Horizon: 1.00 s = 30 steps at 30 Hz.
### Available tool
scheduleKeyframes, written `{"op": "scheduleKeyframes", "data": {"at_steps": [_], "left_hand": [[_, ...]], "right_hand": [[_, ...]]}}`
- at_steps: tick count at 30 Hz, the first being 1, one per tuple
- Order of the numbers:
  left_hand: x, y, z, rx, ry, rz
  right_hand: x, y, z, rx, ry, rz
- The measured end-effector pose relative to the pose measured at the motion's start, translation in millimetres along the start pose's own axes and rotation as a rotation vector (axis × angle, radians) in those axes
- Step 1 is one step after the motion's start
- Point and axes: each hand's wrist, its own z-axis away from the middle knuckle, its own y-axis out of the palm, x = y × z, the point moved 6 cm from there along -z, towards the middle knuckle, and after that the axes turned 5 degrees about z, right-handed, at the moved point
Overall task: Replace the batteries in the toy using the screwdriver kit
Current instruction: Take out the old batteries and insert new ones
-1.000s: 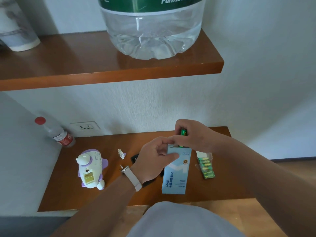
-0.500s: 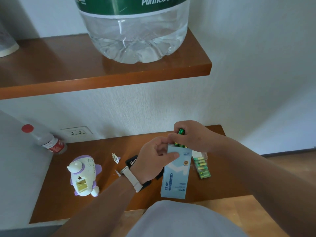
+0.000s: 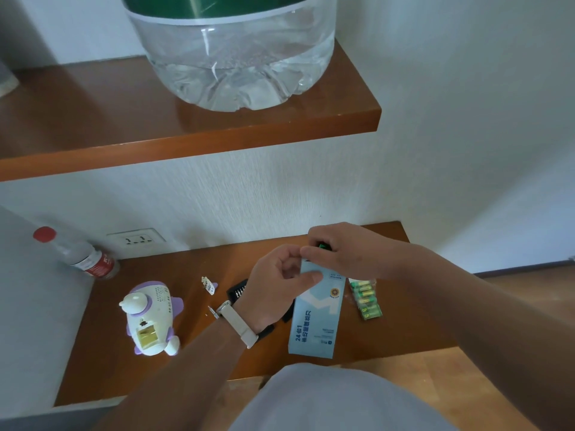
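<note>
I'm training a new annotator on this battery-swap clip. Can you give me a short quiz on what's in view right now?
1. Multiple choice: where does the pack of green batteries lie? A) just right of the light-blue box; B) beside the red-capped bottle; C) on the upper shelf.
2. True or false: the toy lies with its battery compartment covered.
3. Fill in the colour: the left hand holds the box, and the small item that the right hand pinches at the box's top end is ___.

Key: 1 A; 2 false, the compartment is open; 3 green.
</note>
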Motion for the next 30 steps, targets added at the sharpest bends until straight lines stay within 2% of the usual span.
{"op": "scheduleKeyframes", "data": {"at_steps": [7,10,13,15,17,20,24,28,30], "left_hand": [[10,-6,1,-0.021,-0.033,0.011],[13,-6,1,-0.032,-0.049,0.022],[13,-4,0,-0.033,-0.052,0.024],[12,-3,-1,-0.036,-0.055,0.025],[10,-3,-3,-0.037,-0.052,0.020],[6,-1,-6,-0.040,-0.041,0.020],[3,-1,-8,-0.044,-0.036,0.009],[1,0,-9,-0.029,-0.009,-0.019],[0,0,-10,-0.042,-0.006,-0.021]], "right_hand": [[-9,0,4,-0.085,0.099,-0.258],[-13,-7,5,-0.202,0.182,-0.422],[-19,-18,8,-0.352,0.274,-0.946],[-18,-22,6,-0.394,0.260,-1.299],[-12,-22,3,-0.375,0.208,-1.423],[-6,-13,-3,-0.342,0.194,-1.405],[-4,-4,-7,-0.295,0.215,-1.247],[-1,0,-11,-0.136,0.250,-1.116],[1,-3,-9,-0.111,0.229,-1.024]]}}
